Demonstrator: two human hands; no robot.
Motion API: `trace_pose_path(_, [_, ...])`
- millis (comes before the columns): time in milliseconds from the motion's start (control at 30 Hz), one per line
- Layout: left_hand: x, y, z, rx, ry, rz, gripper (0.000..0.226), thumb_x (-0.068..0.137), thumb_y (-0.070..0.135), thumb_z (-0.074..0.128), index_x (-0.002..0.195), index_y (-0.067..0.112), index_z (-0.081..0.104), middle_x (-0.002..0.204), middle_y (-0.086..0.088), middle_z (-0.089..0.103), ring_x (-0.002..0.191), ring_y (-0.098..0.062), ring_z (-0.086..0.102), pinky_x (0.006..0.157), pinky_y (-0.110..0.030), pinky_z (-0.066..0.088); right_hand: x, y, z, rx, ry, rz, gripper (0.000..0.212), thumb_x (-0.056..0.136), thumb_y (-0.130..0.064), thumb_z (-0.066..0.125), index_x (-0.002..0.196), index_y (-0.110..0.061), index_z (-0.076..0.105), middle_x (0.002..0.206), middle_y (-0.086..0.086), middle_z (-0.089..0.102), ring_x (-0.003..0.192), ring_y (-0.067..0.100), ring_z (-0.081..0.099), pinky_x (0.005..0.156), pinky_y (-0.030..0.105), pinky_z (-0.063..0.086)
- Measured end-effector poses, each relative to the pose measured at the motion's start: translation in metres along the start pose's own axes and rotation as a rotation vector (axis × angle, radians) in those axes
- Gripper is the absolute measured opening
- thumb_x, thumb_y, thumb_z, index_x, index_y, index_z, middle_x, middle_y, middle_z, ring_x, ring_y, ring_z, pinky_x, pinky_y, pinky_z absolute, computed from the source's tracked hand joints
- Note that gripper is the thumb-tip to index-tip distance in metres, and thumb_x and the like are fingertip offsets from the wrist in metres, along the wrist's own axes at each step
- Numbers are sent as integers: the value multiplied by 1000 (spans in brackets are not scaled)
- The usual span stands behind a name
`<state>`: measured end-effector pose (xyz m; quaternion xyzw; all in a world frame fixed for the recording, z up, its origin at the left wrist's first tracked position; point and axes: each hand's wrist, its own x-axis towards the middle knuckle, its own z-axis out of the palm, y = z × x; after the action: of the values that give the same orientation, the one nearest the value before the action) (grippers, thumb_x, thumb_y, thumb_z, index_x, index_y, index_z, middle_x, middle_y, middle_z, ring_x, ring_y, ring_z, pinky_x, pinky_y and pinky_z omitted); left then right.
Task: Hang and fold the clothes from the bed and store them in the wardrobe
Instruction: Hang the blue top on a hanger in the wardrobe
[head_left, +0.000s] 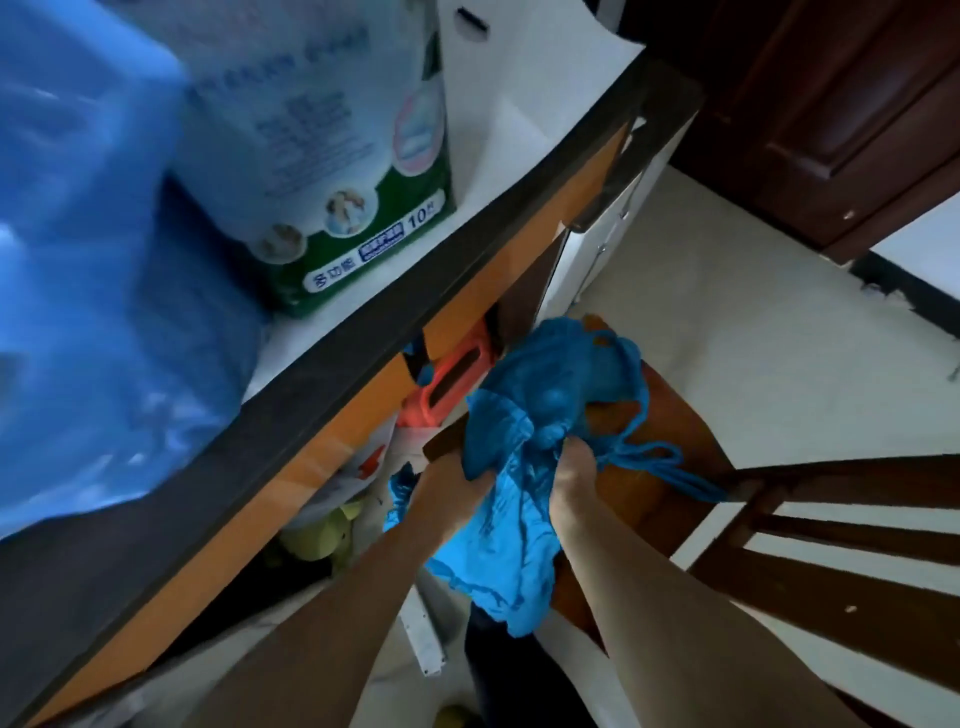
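Two bare forearms are extended from the bottom edge toward the middle of the head view, and a crumpled blue garment (524, 467) is gripped between them. On the near left side of the cloth, the left hand (441, 475) is closed around a fold, its fingers largely buried in the fabric. Just to the right, the right hand (574, 470) is clenched on a bunched part, with the fingers hidden under the cloth. Most of the garment is heaped above and beyond both hands, while a ruffled section hangs below them between the wrists. A thin blue cord (670, 467) of the garment trails to the right of the right hand. Beneath the held cloth a brown wooden chair (810, 525) is seen, its slatted back lying right of the right forearm. Left of the left hand runs a dark-edged shelf (395, 306) with an orange front. Further left and above, a green and white package (332, 156) and a blurred blue bag (88, 260) are set on that shelf. An orange-red container (447, 384) is seen just beyond the left hand, under the shelf.
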<state>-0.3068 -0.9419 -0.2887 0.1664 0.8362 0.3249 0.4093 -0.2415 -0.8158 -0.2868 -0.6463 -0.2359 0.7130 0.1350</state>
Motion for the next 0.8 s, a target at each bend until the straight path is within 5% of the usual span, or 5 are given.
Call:
trace_pose_path(133, [-72,12,-44,-152,26,-19,25,93,26,62,76,16,47,61,-4,45,54,-20,44,46,-25,32,-85,6,6,187,-193,15,42,103,-18,29,131,2,54,130,21,57,120,37,55,104,41,44])
trace_pose_path(300, [-196,8,-83,-789,-96,-188,46,89,58,54,108,19,68,107,-3,72,100,-21,68,85,-31,55,-199,13,-30,8,-478,60,37,92,-22,34,86,-4,66,88,18,65,82,33,65,83,37,51])
trace_pose_path(433, [-280,-3,-100,-1325,-86,-202,67,79,73,38,104,23,74,109,-5,73,94,-22,72,68,-36,60,-270,19,-62,-268,-722,73,51,89,-11,38,46,-12,65,53,7,61,47,18,60,55,24,48])
trace_pose_path(633, [-349,6,-119,-1357,22,-91,30,74,33,69,95,13,77,103,-11,74,87,-25,73,70,-34,58,-326,32,-82,-815,-835,26,24,100,-17,48,101,-7,70,101,14,68,92,28,64,87,40,49])
trace_pose_path(800, [-382,17,-111,-1357,155,2,19,66,6,62,72,12,78,80,-10,74,66,-25,71,62,-30,54,-336,28,-98,-582,-856,-78,34,93,-26,57,124,-12,62,113,11,69,108,29,63,98,47,47])
